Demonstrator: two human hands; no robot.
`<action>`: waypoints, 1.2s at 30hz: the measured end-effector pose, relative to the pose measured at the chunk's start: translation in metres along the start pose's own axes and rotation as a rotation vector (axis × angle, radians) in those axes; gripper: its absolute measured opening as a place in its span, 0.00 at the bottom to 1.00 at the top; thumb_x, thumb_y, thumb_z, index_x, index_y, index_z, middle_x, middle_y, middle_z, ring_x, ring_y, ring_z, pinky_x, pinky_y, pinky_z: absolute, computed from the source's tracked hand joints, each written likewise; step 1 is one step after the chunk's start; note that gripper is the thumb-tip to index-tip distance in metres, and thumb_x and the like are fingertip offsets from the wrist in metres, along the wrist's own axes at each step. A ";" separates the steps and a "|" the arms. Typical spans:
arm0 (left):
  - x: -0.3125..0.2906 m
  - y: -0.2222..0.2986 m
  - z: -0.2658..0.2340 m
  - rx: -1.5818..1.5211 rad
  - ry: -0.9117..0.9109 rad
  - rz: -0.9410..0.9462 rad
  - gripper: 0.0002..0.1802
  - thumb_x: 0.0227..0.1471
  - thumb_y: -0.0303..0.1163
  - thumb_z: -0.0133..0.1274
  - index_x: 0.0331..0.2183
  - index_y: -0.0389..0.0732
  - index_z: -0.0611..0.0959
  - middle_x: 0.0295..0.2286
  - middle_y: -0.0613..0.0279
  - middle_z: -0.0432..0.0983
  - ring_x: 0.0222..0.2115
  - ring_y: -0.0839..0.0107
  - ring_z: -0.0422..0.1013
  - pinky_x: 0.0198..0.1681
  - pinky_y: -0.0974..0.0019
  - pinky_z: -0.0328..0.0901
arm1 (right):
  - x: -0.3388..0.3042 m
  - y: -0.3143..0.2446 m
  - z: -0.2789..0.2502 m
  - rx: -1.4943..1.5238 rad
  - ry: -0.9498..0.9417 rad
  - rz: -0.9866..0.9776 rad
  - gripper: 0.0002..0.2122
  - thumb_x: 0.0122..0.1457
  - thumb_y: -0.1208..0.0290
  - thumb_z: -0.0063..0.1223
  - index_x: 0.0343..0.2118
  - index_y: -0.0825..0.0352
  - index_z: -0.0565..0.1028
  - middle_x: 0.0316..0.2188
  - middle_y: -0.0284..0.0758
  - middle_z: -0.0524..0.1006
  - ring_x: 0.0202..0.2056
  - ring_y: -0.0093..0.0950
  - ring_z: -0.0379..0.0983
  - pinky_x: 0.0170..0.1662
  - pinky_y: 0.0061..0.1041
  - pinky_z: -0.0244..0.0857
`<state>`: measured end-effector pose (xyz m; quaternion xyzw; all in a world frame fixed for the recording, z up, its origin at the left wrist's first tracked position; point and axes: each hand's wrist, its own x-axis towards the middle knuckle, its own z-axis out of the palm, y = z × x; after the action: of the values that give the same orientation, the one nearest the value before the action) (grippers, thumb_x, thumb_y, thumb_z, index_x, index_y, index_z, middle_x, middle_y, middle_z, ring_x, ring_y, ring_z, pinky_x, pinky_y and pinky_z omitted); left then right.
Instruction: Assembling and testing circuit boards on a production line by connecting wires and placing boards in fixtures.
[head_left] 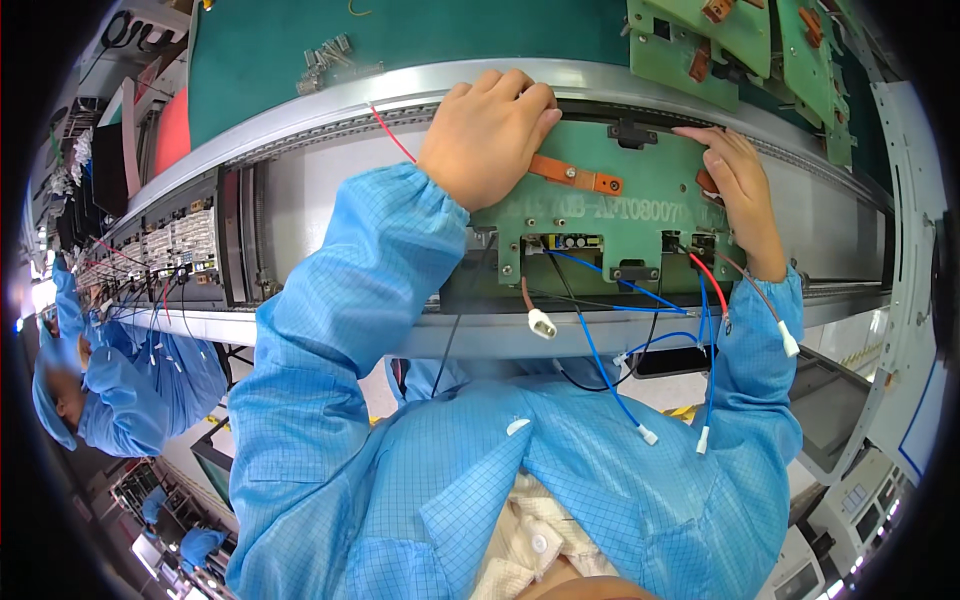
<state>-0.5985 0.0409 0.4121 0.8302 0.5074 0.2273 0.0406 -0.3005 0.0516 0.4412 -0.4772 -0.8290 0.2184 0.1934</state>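
Note:
A green fixture plate (640, 175) with orange swivel clips and black latches lies on the conveyor in front of me. My left hand (490, 135) grips its far left corner, fingers bent over the far edge beside an orange clip (575, 174). My right hand (740, 190) holds the plate's right end, partly covering another orange clip. A small circuit board (572, 242) shows through a cutout in the plate. Blue wires (603, 372), a red wire (712, 280) and brown and black wires hang from the near side, some ending in white connectors (541, 323).
Metal conveyor rails (300, 112) run across the view. Beyond them, a green mat (430, 30) carries small metal parts (325, 62). More green plates (700, 45) are stacked at far right. Populated boards (165, 245) sit on the line at left, near a person in blue (120, 385).

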 end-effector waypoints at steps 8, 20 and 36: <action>-0.013 -0.001 0.006 0.044 0.031 -0.006 0.12 0.58 0.40 0.46 0.34 0.44 0.79 0.34 0.62 0.75 0.37 0.62 0.71 0.40 0.57 0.64 | 0.001 0.001 -0.003 0.244 -0.141 0.091 0.15 0.62 0.66 0.41 0.47 0.66 0.74 0.37 0.33 0.72 0.33 0.23 0.63 0.36 0.21 0.58; -0.015 -0.002 -0.002 -0.214 0.189 0.079 0.09 0.57 0.35 0.48 0.38 0.42 0.76 0.39 0.58 0.72 0.43 0.56 0.68 0.46 0.55 0.64 | 0.040 -0.043 -0.004 0.244 -0.534 0.073 0.19 0.62 0.68 0.45 0.56 0.65 0.67 0.51 0.38 0.70 0.50 0.27 0.66 0.54 0.27 0.58; -0.158 0.028 -0.048 -0.327 0.037 -0.280 0.11 0.53 0.29 0.50 0.39 0.41 0.82 0.26 0.55 0.77 0.27 0.58 0.72 0.31 0.62 0.66 | 0.054 -0.050 0.013 0.067 -0.370 -0.323 0.09 0.58 0.77 0.45 0.40 0.76 0.71 0.44 0.39 0.71 0.46 0.32 0.68 0.51 0.25 0.59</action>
<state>-0.6561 -0.1163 0.4097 0.7296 0.5748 0.3139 0.1966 -0.3678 0.0740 0.4635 -0.2837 -0.9082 0.2954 0.0865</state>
